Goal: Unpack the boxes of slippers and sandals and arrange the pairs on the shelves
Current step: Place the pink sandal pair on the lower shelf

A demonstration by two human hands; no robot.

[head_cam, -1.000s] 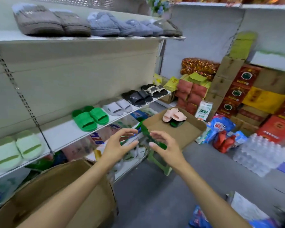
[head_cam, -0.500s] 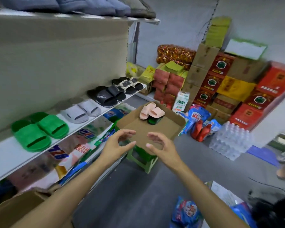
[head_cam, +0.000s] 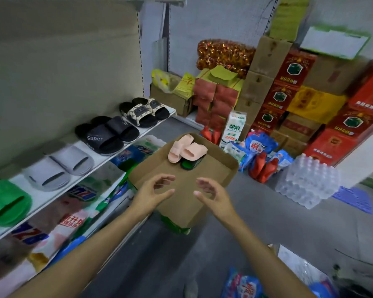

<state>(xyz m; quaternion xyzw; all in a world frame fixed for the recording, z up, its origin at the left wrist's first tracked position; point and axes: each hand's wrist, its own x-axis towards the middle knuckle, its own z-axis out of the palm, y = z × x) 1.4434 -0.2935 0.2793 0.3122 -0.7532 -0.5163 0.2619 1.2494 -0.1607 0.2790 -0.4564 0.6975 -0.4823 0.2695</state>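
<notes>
Reaching with empty, spread left hand (head_cam: 154,193) and right hand (head_cam: 211,194) toward pink slippers (head_cam: 186,148) in the centre-frame cardboard box (head_cam: 224,168); next, grasp the pair.

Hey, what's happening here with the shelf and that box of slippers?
A person is stocking slippers. Both hands, the left hand and the right hand, are open and empty, reaching toward a shallow cardboard box on a green stool. A pink pair lies in the box on top of something dark green. Already on the shelf sit a green pair, a grey pair, a black pair and a patterned pair.
</notes>
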